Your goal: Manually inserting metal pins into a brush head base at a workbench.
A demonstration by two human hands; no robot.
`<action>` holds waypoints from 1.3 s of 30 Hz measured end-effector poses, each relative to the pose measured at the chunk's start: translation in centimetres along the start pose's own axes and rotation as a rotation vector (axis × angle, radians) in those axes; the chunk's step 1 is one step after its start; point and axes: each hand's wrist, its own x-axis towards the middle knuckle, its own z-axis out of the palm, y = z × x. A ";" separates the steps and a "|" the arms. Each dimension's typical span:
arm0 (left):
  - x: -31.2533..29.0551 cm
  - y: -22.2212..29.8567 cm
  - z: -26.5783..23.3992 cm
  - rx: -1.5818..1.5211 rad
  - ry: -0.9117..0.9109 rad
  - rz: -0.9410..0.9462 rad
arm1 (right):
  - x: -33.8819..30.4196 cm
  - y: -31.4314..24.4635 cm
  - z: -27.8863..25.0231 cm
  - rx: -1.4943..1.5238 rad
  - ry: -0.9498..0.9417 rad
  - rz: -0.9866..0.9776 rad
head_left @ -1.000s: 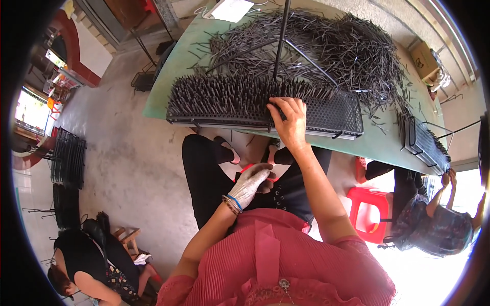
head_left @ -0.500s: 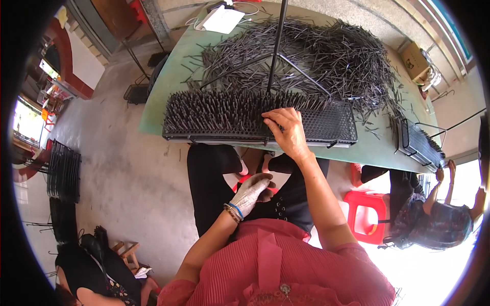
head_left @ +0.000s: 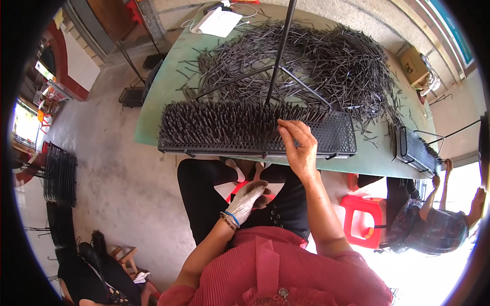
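Observation:
A long black perforated metal rack (head_left: 338,135) rests along the near table edge, with a thin metal frame rising behind it. Thin dark sticks (head_left: 214,122) stand upright and crowded over its left and middle part; bare holes show at its right end. My bare right hand (head_left: 300,145) is over the front of the rack, thumb and forefinger pinched at the edge of the standing sticks, on what appears to be one stick. My left hand (head_left: 248,200), in a pale glove with dark fingertips, is curled above my lap. Whatever it holds is hidden.
A large heap of loose dark sticks (head_left: 352,66) covers the green table (head_left: 158,107) behind the rack. White papers (head_left: 219,23) lie far left. At right, another person works at a second rack (head_left: 414,148), near a red stool (head_left: 363,219). Stacked black racks (head_left: 60,176) stand left.
My right hand has shifted slightly right and nearer, still pinched at the sticks. The view has moved a little; my left hand stays curled over my lap.

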 end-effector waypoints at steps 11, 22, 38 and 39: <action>0.0 2.1 0.6 0.112 0.006 0.086 | -0.6 1.9 0.7 -0.096 0.032 -0.043; 0.4 2.4 0.5 0.126 0.051 0.138 | -0.9 1.9 1.0 -0.259 -0.108 -0.202; -4.6 14.0 2.8 0.300 0.088 0.345 | -4.6 5.2 -4.9 -0.170 0.263 0.085; -4.2 15.1 1.8 0.307 0.093 0.423 | -5.2 6.1 -6.4 -0.161 0.344 0.197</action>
